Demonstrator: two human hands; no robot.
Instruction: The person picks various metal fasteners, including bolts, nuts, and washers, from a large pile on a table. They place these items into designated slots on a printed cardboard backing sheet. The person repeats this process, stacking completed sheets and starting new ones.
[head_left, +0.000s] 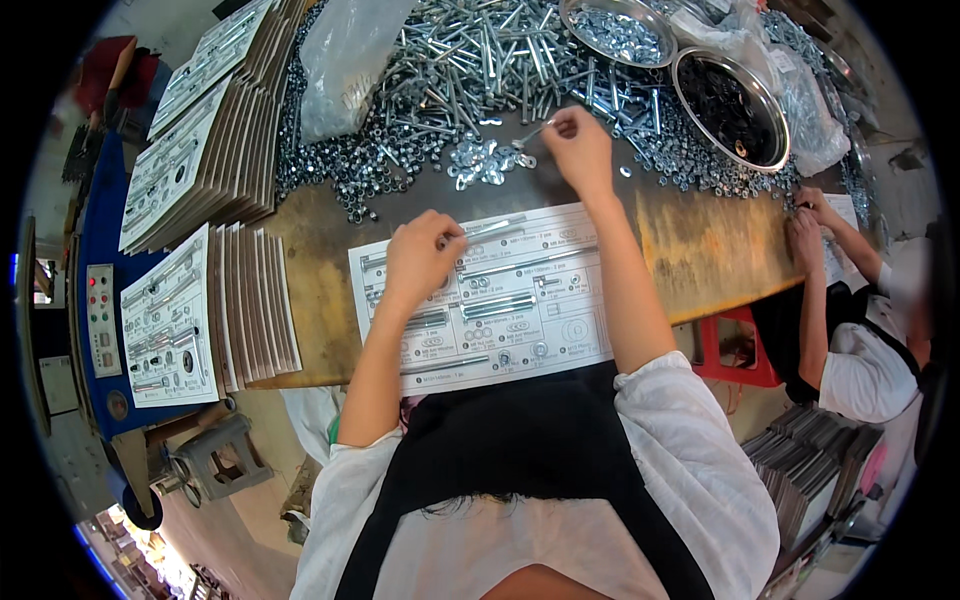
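Note:
A white card (480,365) printed with hardware outlines lies in front of me at the table's near edge, with several bolts (500,305) and a few small parts on it. My left hand (425,252) is over the card's upper left part, its fingers curled together beside a bolt (497,228); what they hold, if anything, is hidden. My right hand (580,150) is beyond the card, thumb and fingers pinched. A thin shiny piece juts from its fingertips toward a small pile of flat washers (483,163); its kind is too small to tell.
Loose bolts (480,60) and nuts (365,160) are heaped across the back. A clear plastic bag (345,65) and metal bowls of washers (620,35) and black parts (728,110) stand there. Stacked cards (170,320) line the left; a co-worker's hands (812,225) are at right.

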